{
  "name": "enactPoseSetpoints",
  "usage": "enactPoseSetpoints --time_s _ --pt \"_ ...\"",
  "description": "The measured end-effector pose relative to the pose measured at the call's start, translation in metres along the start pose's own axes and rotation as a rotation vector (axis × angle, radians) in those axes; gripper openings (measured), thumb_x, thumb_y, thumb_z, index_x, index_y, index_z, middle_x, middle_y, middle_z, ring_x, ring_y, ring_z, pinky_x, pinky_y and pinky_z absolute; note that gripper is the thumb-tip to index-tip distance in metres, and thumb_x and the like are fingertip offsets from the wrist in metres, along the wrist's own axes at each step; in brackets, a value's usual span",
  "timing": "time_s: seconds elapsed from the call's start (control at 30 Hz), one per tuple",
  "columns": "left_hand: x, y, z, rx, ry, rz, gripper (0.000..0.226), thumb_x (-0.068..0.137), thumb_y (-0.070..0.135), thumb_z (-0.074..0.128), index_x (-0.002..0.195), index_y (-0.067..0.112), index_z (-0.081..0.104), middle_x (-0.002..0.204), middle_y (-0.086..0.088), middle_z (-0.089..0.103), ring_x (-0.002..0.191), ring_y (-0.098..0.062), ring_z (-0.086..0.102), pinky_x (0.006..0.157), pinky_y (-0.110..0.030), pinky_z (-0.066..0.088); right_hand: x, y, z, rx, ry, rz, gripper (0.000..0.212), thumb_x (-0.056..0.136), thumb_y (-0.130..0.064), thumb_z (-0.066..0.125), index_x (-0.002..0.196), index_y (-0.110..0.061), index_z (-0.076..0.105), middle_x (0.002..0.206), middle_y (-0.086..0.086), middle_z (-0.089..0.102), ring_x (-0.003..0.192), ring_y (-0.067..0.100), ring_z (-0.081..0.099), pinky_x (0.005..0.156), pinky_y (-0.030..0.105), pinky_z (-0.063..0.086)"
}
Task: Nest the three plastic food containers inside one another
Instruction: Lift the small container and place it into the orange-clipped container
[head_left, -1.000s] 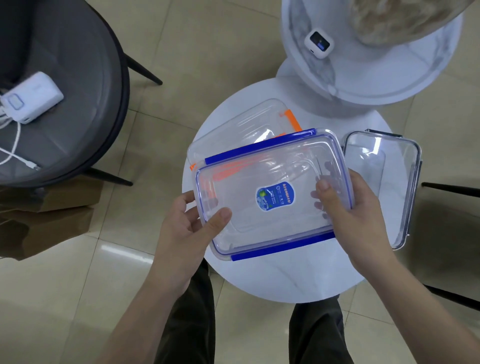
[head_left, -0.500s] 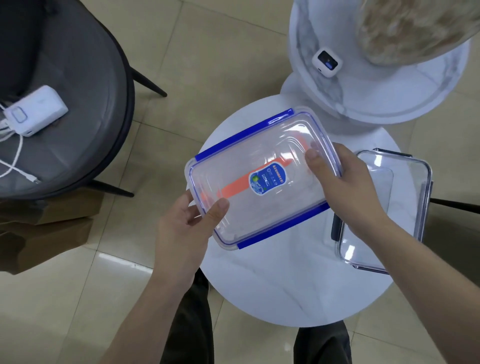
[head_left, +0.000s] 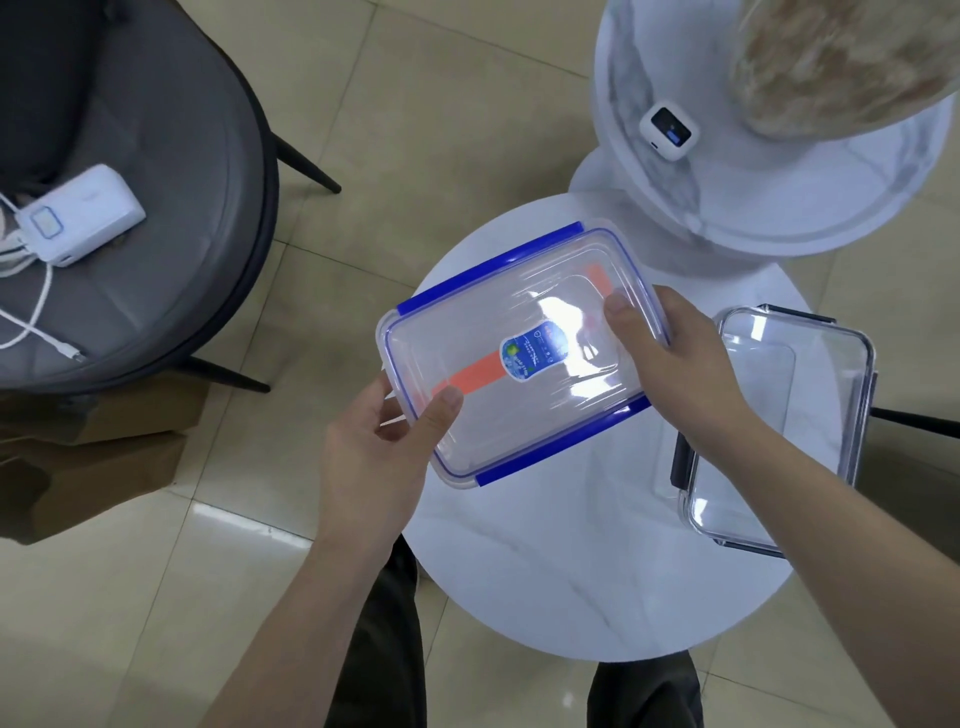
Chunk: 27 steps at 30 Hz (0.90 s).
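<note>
Both hands hold a clear rectangular container with blue clips (head_left: 498, 415) over the left part of a round white table (head_left: 571, 571). My left hand (head_left: 374, 457) grips its near left corner with the thumb on top; my right hand (head_left: 670, 358) grips its right end. A blue label sits at its middle. Through it shows an orange clip of a second clear container (head_left: 467, 375), directly beneath; I cannot tell whether it is inside. A third clear container with dark clips (head_left: 810, 405) lies on the table's right side, partly under my right forearm.
A higher round white table (head_left: 727, 208) at the back right carries a small white device (head_left: 668, 133) and a big fluffy object. A grey chair (head_left: 171, 208) at the left holds a white power bank with cables. Cardboard lies under it on the tiled floor.
The blue-clipped container has moved away from me and to the left, over the orange-clipped one, which now shows only through it. Both hands have kept their grip.
</note>
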<state>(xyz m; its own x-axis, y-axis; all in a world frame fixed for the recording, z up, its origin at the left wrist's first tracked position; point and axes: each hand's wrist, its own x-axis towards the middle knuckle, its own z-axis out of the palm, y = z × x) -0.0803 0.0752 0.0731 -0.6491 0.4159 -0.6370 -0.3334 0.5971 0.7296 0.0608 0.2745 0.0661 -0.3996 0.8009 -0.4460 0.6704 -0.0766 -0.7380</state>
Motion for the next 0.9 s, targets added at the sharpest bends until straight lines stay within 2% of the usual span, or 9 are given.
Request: enactPoseSetpoints --time_s 0.1,0.23,0.3,0.47,0.57,0.7,0.77,0.83,0.9 --pt "0.001 -0.002 -0.003 0.027 0.010 0.000 0.068 0.067 0.078 0.075 0.118 0.033 0.073 0.113 0.007 0.081 0.109 -0.024 0.076 0.091 -0.054 0.064 0.000 0.000 0.003 -0.012 -0.009 0.005 0.034 0.097 -0.052 0.050 0.110 -0.024 0.063 0.091 -0.013 0.063 0.075 -0.005 0.061 0.058 0.002 0.041" --pt "0.001 -0.001 -0.007 -0.042 -0.026 -0.020 0.069 0.068 0.066 0.075 0.127 0.031 0.071 0.113 0.008 0.082 0.107 -0.020 0.078 0.091 -0.054 0.064 0.000 0.000 0.007 0.002 -0.055 0.011 0.039 0.099 -0.048 0.049 0.120 -0.017 0.061 0.092 -0.015 0.062 0.066 -0.025 0.056 0.052 -0.002 0.039" --pt "0.001 0.001 -0.009 -0.047 -0.039 -0.018 0.072 0.065 0.065 0.074 0.128 0.029 0.071 0.115 0.005 0.082 0.107 -0.022 0.078 0.091 -0.056 0.064 0.001 0.000 0.006 0.011 -0.075 0.011 0.040 0.099 -0.048 0.049 0.123 -0.018 0.060 0.094 -0.015 0.062 0.067 -0.026 0.056 0.052 -0.003 0.039" --pt "0.006 0.001 -0.011 -0.021 -0.039 -0.030 0.075 0.062 0.069 0.073 0.127 0.031 0.069 0.116 0.008 0.080 0.106 -0.020 0.078 0.089 -0.054 0.065 0.011 -0.006 0.003 0.032 -0.149 0.061 0.036 0.100 -0.044 0.050 0.132 -0.030 0.056 0.108 -0.011 0.066 0.088 -0.005 0.061 0.049 0.002 0.042" --pt "0.011 0.004 -0.011 -0.057 -0.070 -0.082 0.087 0.054 0.075 0.081 0.131 0.038 0.064 0.124 0.006 0.076 0.115 -0.024 0.074 0.091 -0.055 0.064 0.016 -0.009 0.004 0.065 -0.165 0.114 0.028 0.099 -0.038 0.049 0.122 -0.027 0.061 0.100 -0.012 0.066 0.086 0.000 0.062 0.045 0.002 0.041" --pt "0.016 0.006 -0.010 -0.081 -0.091 -0.102 0.096 0.050 0.074 0.088 0.134 0.037 0.061 0.127 0.005 0.076 0.121 -0.025 0.072 0.094 -0.057 0.062 0.010 -0.004 0.003 0.049 -0.140 0.128 0.028 0.099 -0.038 0.049 0.113 -0.021 0.066 0.094 -0.011 0.065 0.079 0.001 0.061 0.049 0.005 0.042" --pt "0.019 0.005 -0.009 -0.080 -0.087 -0.110 0.102 0.048 0.072 0.090 0.138 0.034 0.058 0.130 0.004 0.074 0.121 -0.025 0.072 0.096 -0.058 0.061 0.004 0.003 -0.002 0.035 -0.130 0.136 0.026 0.098 -0.040 0.049 0.112 -0.023 0.065 0.097 -0.013 0.064 0.082 -0.001 0.060 0.057 0.010 0.043" --pt "0.022 0.006 -0.007 -0.078 -0.080 -0.122 0.122 0.037 0.077 0.090 0.144 0.032 0.053 0.135 0.002 0.071 0.120 -0.026 0.072 0.096 -0.057 0.062 -0.004 0.010 -0.007 0.036 -0.125 0.138 0.019 0.099 -0.040 0.050 0.111 -0.029 0.061 0.099 -0.015 0.064 0.088 -0.001 0.060 0.066 0.016 0.042" --pt "0.025 0.008 -0.005 -0.048 -0.097 -0.113 0.130 0.033 0.080 0.088 0.147 0.032 0.050 0.138 0.001 0.069 0.119 -0.026 0.072 0.096 -0.056 0.062 -0.011 0.017 -0.010 0.044 -0.122 0.146 0.015 0.101 -0.039 0.049 0.113 -0.034 0.056 0.100 -0.020 0.062 0.090 -0.005 0.058 0.069 0.015 0.041"
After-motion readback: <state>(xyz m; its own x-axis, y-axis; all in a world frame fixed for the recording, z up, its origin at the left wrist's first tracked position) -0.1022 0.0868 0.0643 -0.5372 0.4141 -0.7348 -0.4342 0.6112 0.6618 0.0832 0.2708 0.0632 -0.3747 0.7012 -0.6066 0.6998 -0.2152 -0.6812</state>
